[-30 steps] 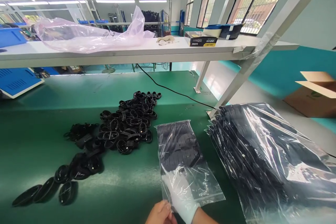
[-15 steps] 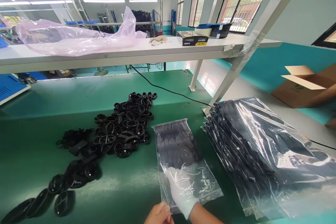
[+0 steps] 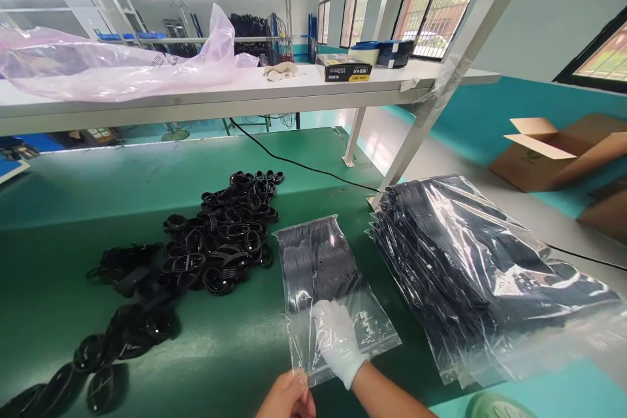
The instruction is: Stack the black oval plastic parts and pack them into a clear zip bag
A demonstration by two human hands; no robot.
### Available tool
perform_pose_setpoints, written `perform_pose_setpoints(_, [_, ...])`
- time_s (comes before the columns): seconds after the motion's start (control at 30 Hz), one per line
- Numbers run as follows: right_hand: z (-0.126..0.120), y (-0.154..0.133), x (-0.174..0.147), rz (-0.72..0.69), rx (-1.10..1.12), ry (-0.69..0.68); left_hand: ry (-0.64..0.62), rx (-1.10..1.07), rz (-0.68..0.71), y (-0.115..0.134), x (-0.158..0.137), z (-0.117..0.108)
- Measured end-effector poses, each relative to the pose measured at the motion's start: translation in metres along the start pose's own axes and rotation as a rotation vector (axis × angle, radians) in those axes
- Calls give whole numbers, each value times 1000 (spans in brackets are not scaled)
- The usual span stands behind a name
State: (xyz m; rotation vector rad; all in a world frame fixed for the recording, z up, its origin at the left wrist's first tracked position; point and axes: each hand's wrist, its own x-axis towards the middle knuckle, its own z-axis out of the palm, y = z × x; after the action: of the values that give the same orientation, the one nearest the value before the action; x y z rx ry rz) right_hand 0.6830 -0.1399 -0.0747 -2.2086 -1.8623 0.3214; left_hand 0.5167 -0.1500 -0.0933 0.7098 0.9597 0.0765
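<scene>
A clear zip bag (image 3: 360, 320) lies flat on the green table, its upper part filled with rows of thin black strips (image 3: 318, 261). My bare left hand (image 3: 290, 395) pinches the bag's near left corner at the bottom of the view. My right hand (image 3: 337, 341), in a white glove, lies flat over the lower see-through part, fingertips close to the strips. White handwriting shows on the plastic beside the glove. Left of the bag is a loose pile of black looped bands (image 3: 230, 232), with more loops (image 3: 100, 388) trailing toward the near left.
A tall stack of filled clear bags (image 3: 455, 274) lies on the right. Behind, a raised white shelf (image 3: 196, 101) carries pink plastic sheeting (image 3: 122, 65) and a small black box (image 3: 347, 72). A black cable (image 3: 294, 162) crosses the table. An open carton (image 3: 548, 150) stands beyond.
The view has swung slightly to the right. My gloved right hand has shifted a little rightward on the bag and looks less stretched out. My left hand still pinches the corner.
</scene>
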Motion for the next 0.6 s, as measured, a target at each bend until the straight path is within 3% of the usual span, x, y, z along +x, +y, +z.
perform_pose_setpoints(0.17, [-1,-1,3,53,38,49,35,45,35,2,-5,1])
perform_pose_setpoints(0.33, [-2,0,0,-75,80,139,19,124,30,8,-8,3])
perform_pose_setpoints(0.6, [-14,6,7,25,134,204,26,100,17,6,-9,-1])
